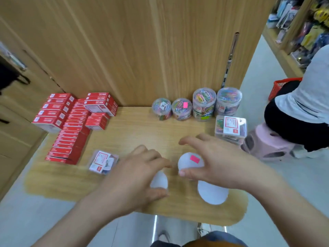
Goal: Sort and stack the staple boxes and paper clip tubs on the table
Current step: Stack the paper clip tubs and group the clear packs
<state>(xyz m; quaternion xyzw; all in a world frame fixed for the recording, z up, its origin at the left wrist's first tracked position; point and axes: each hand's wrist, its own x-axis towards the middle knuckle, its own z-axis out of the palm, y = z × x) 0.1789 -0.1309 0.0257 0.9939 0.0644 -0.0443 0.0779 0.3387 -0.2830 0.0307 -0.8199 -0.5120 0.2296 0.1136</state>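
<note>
The person's left hand [140, 168] was curled over a small round tub with a white lid [159, 180] near the front edge of the light wooden table [135, 132], with the thumb on its near side and the fingers wrapped over the far side. The right hand [213, 163] arched more widely over a second white-lidded round tub with a pink sticker [188, 162], just right of the first. Its thumb pressed the tub's near side and its forefinger reached out past it. Whether the far fingers touched the tub I could not tell, as the hands were blurred.

A third white-lidded tub [212, 193] sat under the right wrist, close to the table's front edge. Stacks of red cardboard staple boxes [71, 125] filled the table's far-left corner. Four clear round tubs of coloured paper clips [204, 104] lined its far edge. Clear rectangular boxes with red-and-white labels [230, 128] stood stacked at its right edge, and a smaller one [103, 162] lay front-left.

The two held tubs sat almost touching, so lifting both at once could probably knock them together. The right wrist would likely nudge the third tub off the front edge. A grip by the lid alone might pop it and spill clips.
</note>
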